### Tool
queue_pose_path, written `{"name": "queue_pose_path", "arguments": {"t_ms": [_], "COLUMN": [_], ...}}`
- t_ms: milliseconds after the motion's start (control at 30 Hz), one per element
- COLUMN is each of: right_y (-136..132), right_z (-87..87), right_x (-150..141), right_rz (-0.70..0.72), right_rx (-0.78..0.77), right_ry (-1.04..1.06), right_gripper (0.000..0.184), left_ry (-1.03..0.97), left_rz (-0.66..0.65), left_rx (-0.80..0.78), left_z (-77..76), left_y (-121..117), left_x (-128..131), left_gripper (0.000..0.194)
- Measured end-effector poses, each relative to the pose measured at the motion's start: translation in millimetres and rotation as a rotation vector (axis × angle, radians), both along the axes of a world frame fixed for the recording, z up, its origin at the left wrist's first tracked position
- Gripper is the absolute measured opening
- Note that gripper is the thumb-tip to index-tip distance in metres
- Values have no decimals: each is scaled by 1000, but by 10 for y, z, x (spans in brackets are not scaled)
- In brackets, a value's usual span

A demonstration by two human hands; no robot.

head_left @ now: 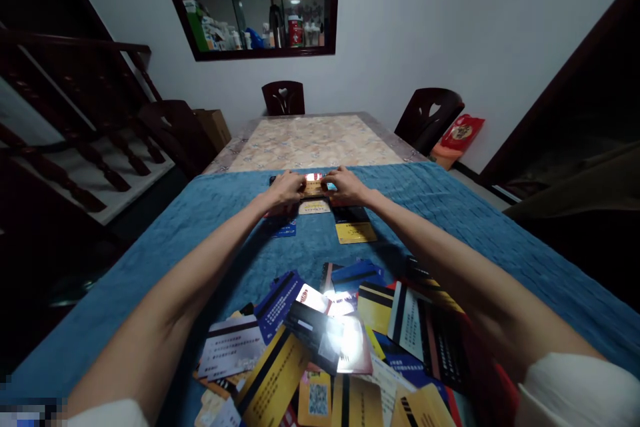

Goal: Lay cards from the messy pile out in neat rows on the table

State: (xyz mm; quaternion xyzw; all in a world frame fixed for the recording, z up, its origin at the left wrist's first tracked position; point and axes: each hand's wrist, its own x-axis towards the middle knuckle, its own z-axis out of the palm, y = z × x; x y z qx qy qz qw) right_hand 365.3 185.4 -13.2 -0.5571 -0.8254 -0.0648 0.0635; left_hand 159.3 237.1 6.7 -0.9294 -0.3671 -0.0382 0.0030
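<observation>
My two arms reach forward over the blue cloth. My left hand [285, 188] and my right hand [346, 185] pinch opposite ends of a gold plastic card [314, 187], fingers closed at its edges. Just in front of it lies a pale card [315, 207], partly covered. A blue card [284, 229] shows below my left hand, and a black-and-yellow card [356, 232] below my right. Other cards under both hands are mostly hidden. Nearer to me, between my forearms, spreads a loose pile of many plastic cards, among them a grey card [233, 345] and a gold striped card [274, 377].
A blue cloth [195, 240] covers the near part of the table; the patterned tabletop [320, 140] shows beyond it. Dark chairs [283, 98] stand around the table. A stair railing [75, 43] is at left, and a red bag [464, 132] at right.
</observation>
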Motion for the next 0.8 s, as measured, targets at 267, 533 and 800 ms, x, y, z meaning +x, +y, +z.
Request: {"name": "queue_pose_path", "arguments": {"t_ms": [267, 533, 800], "right_y": [157, 196, 218], "right_z": [-107, -137, -148], "right_x": [6, 8, -3], "right_rz": [-1, -8, 1], "right_rx": [-48, -62, -78], "right_ry": [-11, -32, -66], "right_gripper": [32, 30, 29], "left_ry": [105, 108, 150], "left_rz": [65, 60, 70], "left_rx": [26, 16, -4], "left_z": [-51, -110, -142], "left_y": [64, 116, 130], "left_x": [52, 66, 84], "left_gripper": [28, 29, 30]}}
